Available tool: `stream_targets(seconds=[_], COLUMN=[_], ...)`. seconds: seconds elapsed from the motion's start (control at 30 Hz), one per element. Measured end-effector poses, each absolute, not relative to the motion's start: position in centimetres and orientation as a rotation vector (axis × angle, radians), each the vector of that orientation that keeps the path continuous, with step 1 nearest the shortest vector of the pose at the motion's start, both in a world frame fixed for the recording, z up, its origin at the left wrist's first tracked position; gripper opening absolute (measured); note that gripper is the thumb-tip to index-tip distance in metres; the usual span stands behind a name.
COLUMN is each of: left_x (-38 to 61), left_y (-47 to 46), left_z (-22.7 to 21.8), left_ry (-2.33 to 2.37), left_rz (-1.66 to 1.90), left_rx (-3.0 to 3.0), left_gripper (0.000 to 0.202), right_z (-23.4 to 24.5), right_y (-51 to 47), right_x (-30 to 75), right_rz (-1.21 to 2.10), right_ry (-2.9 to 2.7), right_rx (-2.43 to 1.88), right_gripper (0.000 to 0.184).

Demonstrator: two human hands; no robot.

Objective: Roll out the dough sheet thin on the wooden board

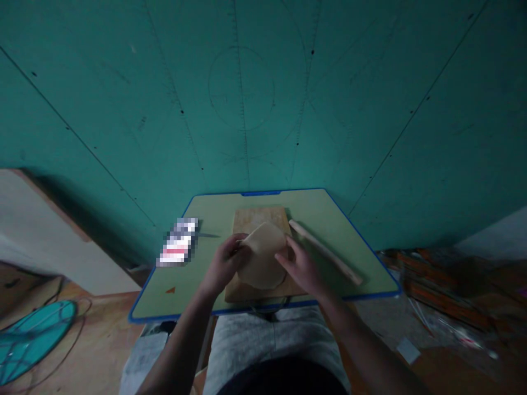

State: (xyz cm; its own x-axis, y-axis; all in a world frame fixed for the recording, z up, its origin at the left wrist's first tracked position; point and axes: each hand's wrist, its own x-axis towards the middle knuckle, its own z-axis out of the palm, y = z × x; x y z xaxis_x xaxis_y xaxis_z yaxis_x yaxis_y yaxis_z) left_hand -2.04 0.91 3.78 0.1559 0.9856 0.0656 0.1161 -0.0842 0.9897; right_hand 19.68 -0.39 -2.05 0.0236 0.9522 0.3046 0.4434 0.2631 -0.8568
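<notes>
A flat, pale sheet of dough point(263, 258), roughly round, is held over a wooden board point(257, 215). My left hand point(231, 258) pinches its left edge, thumb and fingers closed. On the opposite side my right hand point(300, 263) grips the right edge, with the thumb on top and the fingers around the rim. The dough's far edge looks slightly raised, while its near part hangs over or rests on the board; which one I cannot tell. A wooden rolling pin point(327, 252) lies slantwise to the right of the board.
The board sits on a pale green table point(214, 211) with a blue rim. At its left are a blurred-out packet point(179, 241), a thin dark utensil point(209, 235) and a small orange triangle point(170, 290). A green wall point(255, 109) stands behind. Clutter point(444, 296) covers the floor at right.
</notes>
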Motion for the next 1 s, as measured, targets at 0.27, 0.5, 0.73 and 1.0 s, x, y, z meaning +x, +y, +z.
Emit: stream_targets(seconds=[0.27, 0.5, 0.73, 1.0], left_x=[-2.4, -2.1, -1.7, -1.5], left_y=[1.0, 1.4, 1.0, 1.2], left_z=[3.3, 2.5, 1.8, 1.9], left_ry=[1.151, 1.203, 1.173, 1.177], left_rz=[1.005, 0.923, 0.923, 0.853], left_rx=[1.279, 1.398, 1.389, 1.334], left_gripper=[0.046, 0.044, 0.045, 0.047], right_z=[-1.1, -0.4, 0.1, -0.5], right_y=[0.1, 0.2, 0.4, 0.3], right_x=[18.6, 18.5, 18.7, 18.8], right_rz=[0.784, 0.908, 0.887, 0.874], right_ry=[-1.478, -1.488, -1.588, -1.607], right_rx=[-1.259, -1.216, -1.304, -1.310], right_gripper=[0.022, 0.015, 0.011, 0.019])
